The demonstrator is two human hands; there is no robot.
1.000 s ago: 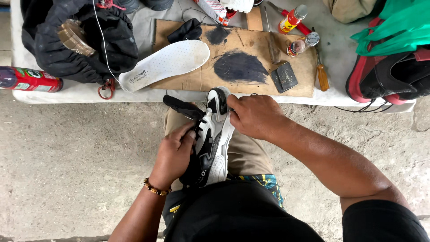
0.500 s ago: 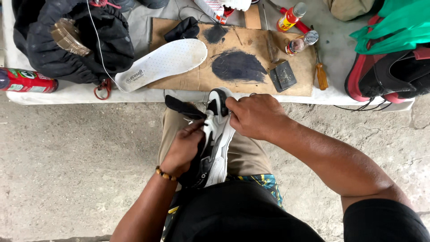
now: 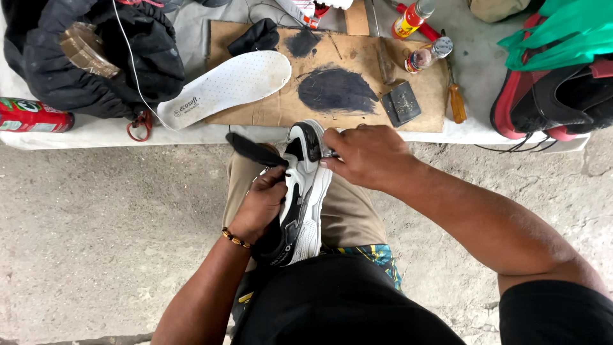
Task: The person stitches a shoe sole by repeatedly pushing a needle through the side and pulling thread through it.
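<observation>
Squarely on the person's lap rests a black-and-white sneaker, propped on the thigh with its long axis running from near the body out toward the desk, toe end farthest from the body and just short of the desk's edge. The left hand wraps the shoe's middle from the left side; its grip is closed around the upper, and a black strip, perhaps the tongue or a strap, juts out beyond the fingers toward the upper left. The right hand sits at the toe end, touching it from the right, with thumb and fingertips pinched tight on the rim there; whether a small tool is held between them cannot be told. So the toe lies directly left of the right hand's grip, and that hand is the nearer to the end being worked. On the desk beyond lie a white insole on a cardboard sheet, a small glue bottle and a yellow-handled screwdriver.
</observation>
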